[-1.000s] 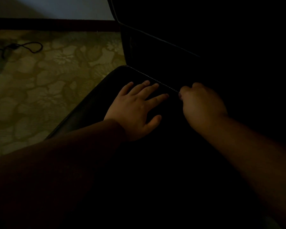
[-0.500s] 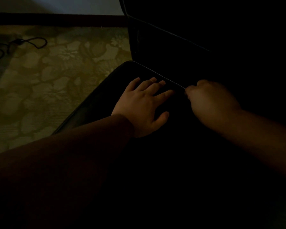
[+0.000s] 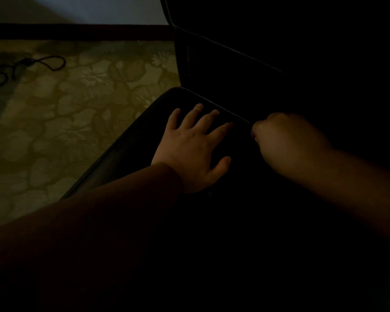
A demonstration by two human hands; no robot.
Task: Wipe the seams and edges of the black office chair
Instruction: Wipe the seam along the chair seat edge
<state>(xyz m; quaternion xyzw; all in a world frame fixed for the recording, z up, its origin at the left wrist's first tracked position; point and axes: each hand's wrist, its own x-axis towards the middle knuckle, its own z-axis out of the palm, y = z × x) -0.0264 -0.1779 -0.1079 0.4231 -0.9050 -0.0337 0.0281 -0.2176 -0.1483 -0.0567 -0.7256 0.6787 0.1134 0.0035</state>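
Black office chair (image 3: 131,140)'s stitched seam (image 3: 214,104) runs diagonally away from the curled right hand (image 3: 288,140), whose contents I can't tell; the left hand (image 3: 189,145) rests flat, fingers spread, beside it.

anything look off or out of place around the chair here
Only a black cord lying loose in loops on the patterned floor, left of the chair. The seat shows no visible tear or spill, though the scene is very dark. The left hand lies flat on the seat; the right hand is curled by the stitched seam.
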